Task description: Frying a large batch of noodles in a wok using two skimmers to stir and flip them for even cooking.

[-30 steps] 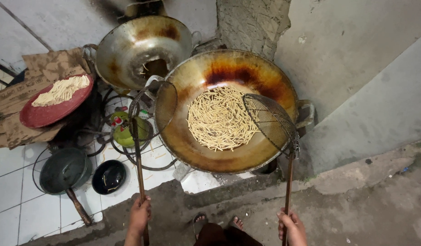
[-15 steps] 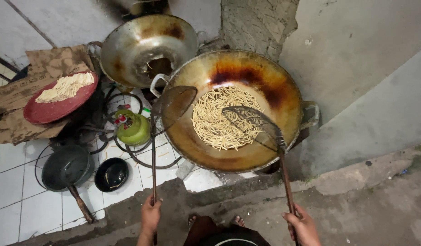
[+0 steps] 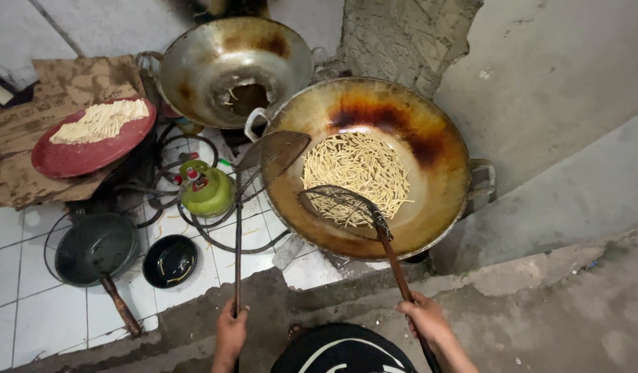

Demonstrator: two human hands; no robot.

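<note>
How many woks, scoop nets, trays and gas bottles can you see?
Woks: 2, the big wok and the empty wok
Mesh skimmers: 2, one in the left hand, one in the right hand
Red tray: 1
Green gas canister: 1
Total: 6

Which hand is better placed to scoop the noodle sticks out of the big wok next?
Right. The right hand has its mesh skimmer already inside the wok against the noodle sticks; the left hand has its skimmer at the rim.

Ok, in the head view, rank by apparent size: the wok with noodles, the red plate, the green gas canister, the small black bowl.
Largest to smallest:
1. Wok with noodles
2. Red plate
3. Green gas canister and small black bowl: these look alike, so no ranking between them.
</note>
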